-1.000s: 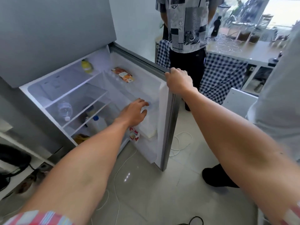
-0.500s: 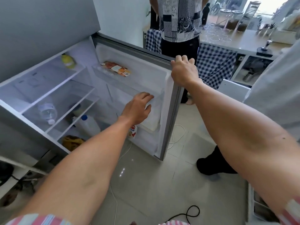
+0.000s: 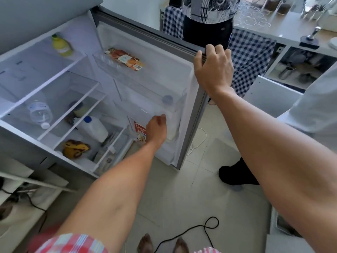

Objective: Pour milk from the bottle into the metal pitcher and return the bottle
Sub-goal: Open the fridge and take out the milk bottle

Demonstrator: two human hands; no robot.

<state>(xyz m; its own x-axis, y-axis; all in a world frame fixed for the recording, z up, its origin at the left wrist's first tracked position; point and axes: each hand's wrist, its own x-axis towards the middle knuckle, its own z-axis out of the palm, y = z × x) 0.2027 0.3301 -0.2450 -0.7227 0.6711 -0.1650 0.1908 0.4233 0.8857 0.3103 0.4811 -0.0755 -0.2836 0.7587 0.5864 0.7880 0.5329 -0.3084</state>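
Observation:
A white milk bottle (image 3: 172, 133) with a blue cap stands in the lower rack of the open fridge door (image 3: 164, 73). My left hand (image 3: 156, 129) is down in that rack, fingers curled against the bottle's left side; its fingertips are hidden. My right hand (image 3: 213, 68) grips the door's top edge. A second white bottle with a blue cap (image 3: 94, 128) lies on a lower shelf inside the fridge. I cannot pick out the metal pitcher.
A red carton (image 3: 140, 131) sits left of my left hand. A water bottle (image 3: 39, 112), a yellow bottle (image 3: 61, 45) and bananas (image 3: 75, 147) lie on fridge shelves. A person (image 3: 207, 21) stands behind the door. A black cable (image 3: 204, 227) crosses the tiled floor.
My left hand has dropped from the upper part of the door's inside to the lower rack and curled onto the milk bottle. My right hand stays on the door edge.

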